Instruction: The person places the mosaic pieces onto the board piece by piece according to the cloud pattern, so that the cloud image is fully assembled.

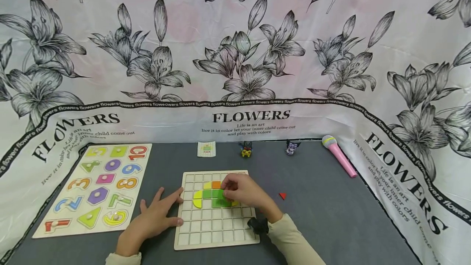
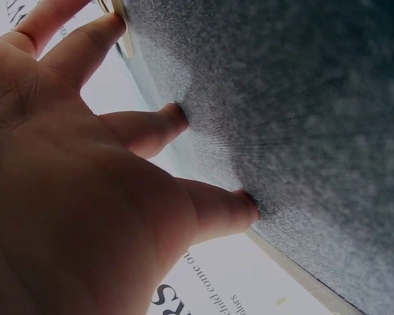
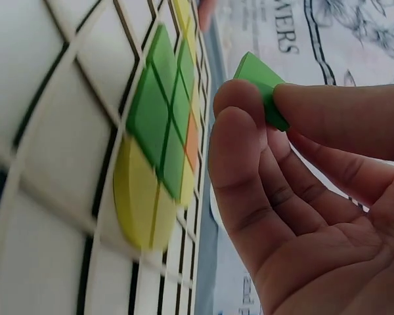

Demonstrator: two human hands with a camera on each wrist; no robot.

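Observation:
A wooden grid board (image 1: 215, 237) lies on the grey mat, with green, yellow and orange tiles (image 1: 212, 194) set in its upper middle squares. My right hand (image 1: 241, 190) hovers over those tiles and pinches a loose green tile (image 3: 264, 82) between thumb and fingers, just above the board (image 3: 46, 164). The laid tiles (image 3: 159, 125) show as green squares edged by yellow curved pieces. My left hand (image 1: 158, 216) lies flat with spread fingers (image 2: 210, 207) on the mat beside the board's left edge, thumb against it.
A number puzzle board (image 1: 97, 189) lies at the left. A small card (image 1: 206, 149), two little figures (image 1: 246, 149) (image 1: 292, 147) and a pink microphone (image 1: 338, 155) stand along the back. A red triangle piece (image 1: 282, 195) lies right of the grid board.

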